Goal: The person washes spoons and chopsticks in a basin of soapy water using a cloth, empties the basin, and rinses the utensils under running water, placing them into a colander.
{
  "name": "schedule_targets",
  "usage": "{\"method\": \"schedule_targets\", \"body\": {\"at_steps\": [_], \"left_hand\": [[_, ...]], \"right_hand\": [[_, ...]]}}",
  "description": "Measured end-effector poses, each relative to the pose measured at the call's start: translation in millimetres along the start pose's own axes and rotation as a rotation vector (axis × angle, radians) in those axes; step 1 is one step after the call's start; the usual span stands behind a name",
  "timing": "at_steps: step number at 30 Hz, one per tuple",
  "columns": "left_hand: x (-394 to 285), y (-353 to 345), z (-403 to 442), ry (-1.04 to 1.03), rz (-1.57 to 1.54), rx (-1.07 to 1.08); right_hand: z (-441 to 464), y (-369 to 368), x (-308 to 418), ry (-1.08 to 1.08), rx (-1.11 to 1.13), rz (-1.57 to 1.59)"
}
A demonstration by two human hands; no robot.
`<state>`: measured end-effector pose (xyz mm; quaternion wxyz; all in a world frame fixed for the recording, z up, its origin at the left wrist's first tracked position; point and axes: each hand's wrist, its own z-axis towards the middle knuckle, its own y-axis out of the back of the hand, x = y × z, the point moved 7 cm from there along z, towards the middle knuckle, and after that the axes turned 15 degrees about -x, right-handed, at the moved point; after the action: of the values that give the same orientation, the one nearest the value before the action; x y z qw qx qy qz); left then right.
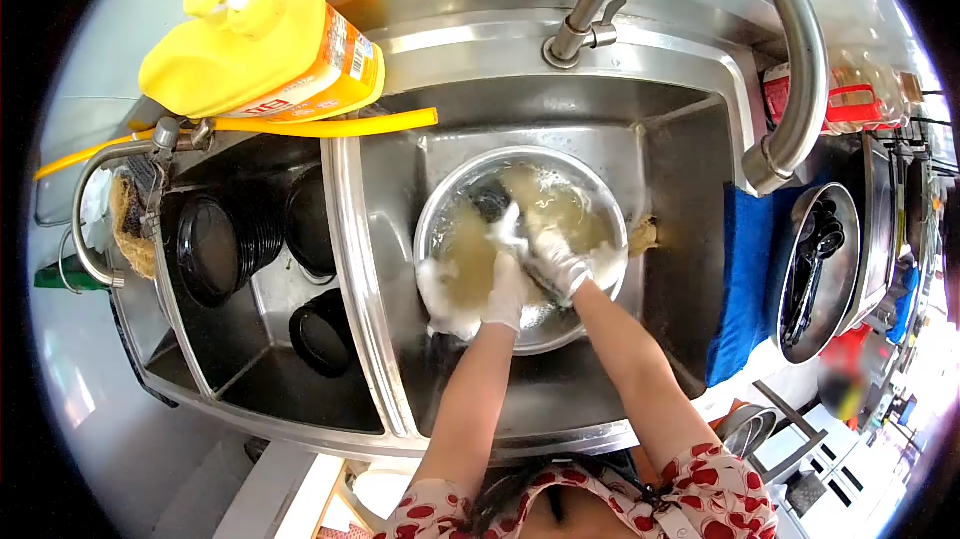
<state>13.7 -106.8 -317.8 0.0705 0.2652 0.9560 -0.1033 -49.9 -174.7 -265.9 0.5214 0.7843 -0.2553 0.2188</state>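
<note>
A round metal basin [425, 222] of cloudy, foamy water sits in the large sink compartment. Both my hands wear white gloves and work inside it, close together. My left hand [507, 291] is closed, its fingertips hidden. Just beyond it lies a white, cloth-like piece [508, 227], beside a dark mesh-like lump [490, 199] partly under the water. My right hand [558, 263] has its fingers bent down toward a dark edge between the hands. What either hand grips is lost in foam and glare.
In the left compartment stand stacked black bowls [212, 251]. A yellow pump jug [265, 54] and a yellow hose [380, 123] are at the back left. The faucet [800, 59] arches over the right rim. A blue cloth [738, 279] lies beside a metal bowl [843, 284] of black spoons.
</note>
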Motion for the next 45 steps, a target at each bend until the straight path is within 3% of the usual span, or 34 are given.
{"method": "schedule_targets", "body": {"at_steps": [1, 3, 4, 6, 7, 8, 10, 11, 14, 15, 16, 19, 20, 22, 24, 25, 26, 27, 29, 30, 32, 33, 35, 36, 37, 39, 40, 42, 44, 45], "left_hand": [[1.8, -0.4, -3.9, 0.031, -0.015, 0.0], [4.7, 9.0, -13.4, 0.095, -0.033, -0.001], [3.9, 14.5, -18.2, 0.123, -0.043, -0.001], [-0.5, 22.4, -26.0, 0.17, -0.063, -0.004], [-1.3, 26.1, -26.9, 0.177, -0.074, -0.008], [-1.7, 26.0, -25.7, 0.177, -0.088, 0.012], [3.5, 18.2, -24.6, 0.186, -0.105, 0.118], [6.6, 12.3, -26.9, 0.19, -0.119, 0.211], [6.5, -14.9, -37.4, 0.196, -0.152, 0.4], [-2.5, -18.3, -70.0, 0.212, -0.142, 0.296], [-3.6, -15.0, -60.2, 0.176, -0.167, 0.321], [-13.4, -8.0, -40.9, 0.048, -0.143, 0.277], [-23.5, -19.2, -49.1, -0.013, -0.066, 0.197], [-37.8, -21.3, -53.1, -0.042, 0.006, 0.281], [-40.8, -4.5, -50.2, -0.082, 0.188, 0.248], [-34.3, 6.2, -49.3, -0.121, 0.275, 0.197], [-31.7, 13.3, -51.8, -0.166, 0.362, 0.149], [-28.1, 8.9, -76.7, -0.191, 0.479, 0.034], [-0.7, 21.9, -49.6, -0.386, 0.842, -0.065], [12.8, 28.3, -36.6, -0.47, 1.022, -0.13], [24.7, 20.9, -46.7, -0.239, 1.061, -0.038], [31.3, 31.8, -7.9, -0.686, 1.059, -0.013], [14.0, 29.6, -37.0, -0.552, 1.077, -0.158], [6.8, 32.1, -47.9, -0.483, 1.08, -0.23], [2.9, 42.4, -43.1, -0.52, 0.928, -0.25], [1.0, 52.6, -40.5, -0.26, 0.728, -0.124], [3.1, 56.4, -34.5, -0.153, 0.585, -0.037], [-6.1, 45.9, -68.8, 0.027, 0.452, 0.129], [-13.1, 35.8, -91.5, 0.148, 0.392, 0.265], [-12.6, 32.5, -95.6, 0.185, 0.364, 0.373]], "right_hand": [[-6.6, -24.9, 6.1, 0.403, 0.001, -0.482], [-38.2, -19.2, 27.2, 0.144, -0.196, 0.033], [-42.1, -13.1, 45.8, 0.241, -0.373, -0.156], [-35.0, 2.8, 40.6, 0.081, -0.293, -0.099], [-22.8, 1.1, 23.7, -0.387, 0.024, 0.122], [-21.3, 29.3, 42.3, -0.287, -0.125, 0.073], [-49.5, 21.9, 58.8, 0.258, -0.799, -0.104], [-57.0, 23.5, 67.7, 0.236, -0.671, -0.075], [-16.7, 29.5, 37.5, -0.254, 0.005, 0.026], [-26.9, 33.7, 43.6, -0.071, -0.383, 0.031], [-45.7, 26.1, 46.4, 0.088, -0.579, 0.095], [-44.9, 32.0, 35.6, 0.174, -0.544, 0.2], [-34.2, 28.2, 14.5, -0.098, -0.428, 0.248], [-27.9, 36.3, 0.7, -0.362, -0.095, 0.227], [-38.0, 102.2, 29.2, -0.019, -0.483, 0.037], [-33.0, 88.6, -2.5, 0.04, -0.635, -0.107], [-30.5, 77.7, -21.7, 0.027, -0.607, -0.285], [-22.2, 34.5, -74.1, -0.136, -0.412, -0.106], [-25.0, -17.1, -105.5, -0.281, -0.075, 0.199], [-28.2, -39.5, -111.8, -0.305, 0.014, 0.195], [-31.2, -90.7, -132.9, -0.352, 0.182, 0.188], [-35.1, -61.9, -115.0, -0.383, 0.112, 0.296], [-43.9, -3.7, -79.4, -0.422, -0.027, 0.517], [-40.3, 14.8, -76.5, -0.204, -0.155, 0.274], [-38.6, 12.9, -82.0, -0.272, -0.099, 0.288], [-37.2, 15.0, -85.1, -0.408, 0.012, 0.305], [-34.1, 20.1, -74.2, -0.331, -0.004, 0.321], [-41.6, 64.7, -40.3, -0.272, -0.116, -0.035], [-54.3, 119.3, -36.2, -0.172, -0.526, 0.215], [-60.2, 150.4, -37.4, -0.1, -0.728, 0.097]]}}
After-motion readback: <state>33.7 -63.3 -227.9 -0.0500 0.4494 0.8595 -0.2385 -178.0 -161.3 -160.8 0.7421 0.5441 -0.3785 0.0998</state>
